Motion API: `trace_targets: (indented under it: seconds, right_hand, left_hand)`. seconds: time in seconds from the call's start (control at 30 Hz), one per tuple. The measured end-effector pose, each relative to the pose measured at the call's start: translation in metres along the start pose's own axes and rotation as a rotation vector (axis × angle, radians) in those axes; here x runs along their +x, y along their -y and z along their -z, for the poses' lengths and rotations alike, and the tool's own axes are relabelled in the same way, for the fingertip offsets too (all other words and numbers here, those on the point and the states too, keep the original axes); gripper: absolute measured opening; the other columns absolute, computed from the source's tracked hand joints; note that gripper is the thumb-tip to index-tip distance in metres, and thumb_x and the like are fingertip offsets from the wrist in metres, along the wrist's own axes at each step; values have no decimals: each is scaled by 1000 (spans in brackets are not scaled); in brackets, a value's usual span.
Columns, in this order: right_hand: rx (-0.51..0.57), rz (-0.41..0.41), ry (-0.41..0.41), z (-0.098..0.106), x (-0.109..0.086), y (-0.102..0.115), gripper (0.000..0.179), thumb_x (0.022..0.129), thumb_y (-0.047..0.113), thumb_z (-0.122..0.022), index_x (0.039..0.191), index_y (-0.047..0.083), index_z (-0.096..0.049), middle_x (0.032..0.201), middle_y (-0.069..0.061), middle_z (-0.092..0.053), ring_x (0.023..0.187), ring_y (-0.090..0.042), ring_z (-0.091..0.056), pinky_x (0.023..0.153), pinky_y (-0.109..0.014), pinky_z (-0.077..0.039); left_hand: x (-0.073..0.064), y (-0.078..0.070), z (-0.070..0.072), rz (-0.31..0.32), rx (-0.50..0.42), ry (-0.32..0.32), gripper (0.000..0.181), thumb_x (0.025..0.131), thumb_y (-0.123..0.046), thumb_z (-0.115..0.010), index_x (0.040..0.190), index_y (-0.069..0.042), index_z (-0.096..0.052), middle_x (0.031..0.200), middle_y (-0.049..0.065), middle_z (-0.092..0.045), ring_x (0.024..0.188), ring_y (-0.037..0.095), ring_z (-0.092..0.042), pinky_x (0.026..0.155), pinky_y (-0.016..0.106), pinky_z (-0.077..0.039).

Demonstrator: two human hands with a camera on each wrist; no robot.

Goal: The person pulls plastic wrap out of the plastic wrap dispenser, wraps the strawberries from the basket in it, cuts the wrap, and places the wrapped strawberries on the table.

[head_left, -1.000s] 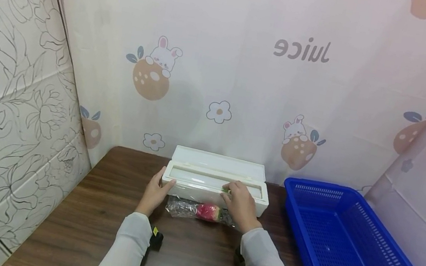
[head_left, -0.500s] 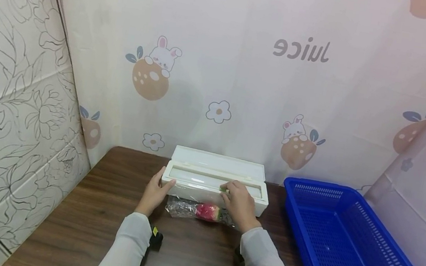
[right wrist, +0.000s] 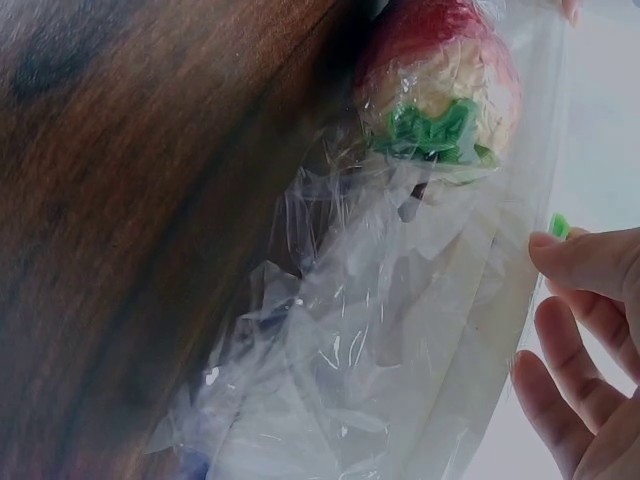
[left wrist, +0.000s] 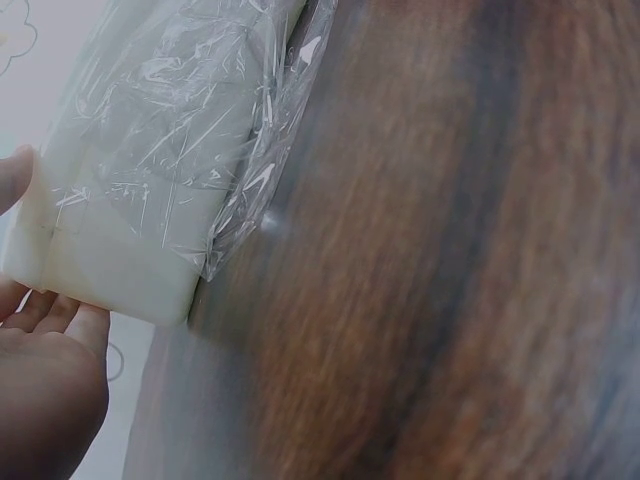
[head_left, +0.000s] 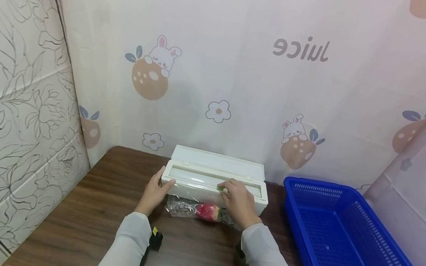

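The box (head_left: 195,193) is coloured white, the small tab (right wrist: 560,227) green, the fruit (right wrist: 440,75) red and cream, the basket (head_left: 347,261) blue, the tabletop (head_left: 87,215) grained brown, and the curtain (head_left: 223,65) printed with rabbits.

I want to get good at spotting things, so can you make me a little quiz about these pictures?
1. Fill in: the white box has its ____ open.
2. True or false: the red thing lies outside the blue basket.
3. Which hand touches the small green piece? A) left B) right

Key:
1. Lid.
2. True.
3. B, the right hand.
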State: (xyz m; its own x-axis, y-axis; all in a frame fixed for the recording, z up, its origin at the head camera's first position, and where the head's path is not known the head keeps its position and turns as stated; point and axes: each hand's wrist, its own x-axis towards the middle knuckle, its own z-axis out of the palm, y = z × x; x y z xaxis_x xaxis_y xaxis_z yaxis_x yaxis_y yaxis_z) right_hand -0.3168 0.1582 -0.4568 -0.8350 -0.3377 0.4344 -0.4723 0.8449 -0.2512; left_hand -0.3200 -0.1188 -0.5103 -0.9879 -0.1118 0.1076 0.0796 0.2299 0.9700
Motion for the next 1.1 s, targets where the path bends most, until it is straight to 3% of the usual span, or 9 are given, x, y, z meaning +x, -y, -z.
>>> trace_targets:
  seconds: [0.73,0.97,1.1]
  right_hand:
    - [-31,87,36,0,4,-3,29,88,8,-77,113,24,-77,118,5,-70,109,-20,-64,78,-39,-58]
    - [-7,122,75,2,5,-1,23,88,11,-76,111,17,-76,111,1,-70,103,-22,-64,79,-38,-56]
    - [33,85,59,1,8,9,17,88,13,-75,104,7,-74,102,-5,-66,95,-24,-59,82,-39,-55]
  left_hand:
    - [-1,1,2,-1,-4,4,76,99,-31,-65,157,-2,-25,161,22,-23,149,36,-21,119,46,-22]
    - [-2,3,1,-4,-10,11,76,100,-31,-65,157,-1,-25,161,23,-23,148,36,-22,119,46,-23]
    - [-1,2,0,-4,-15,15,75,100,-30,-64,158,-3,-25,161,22,-23,148,36,-21,119,46,-23]
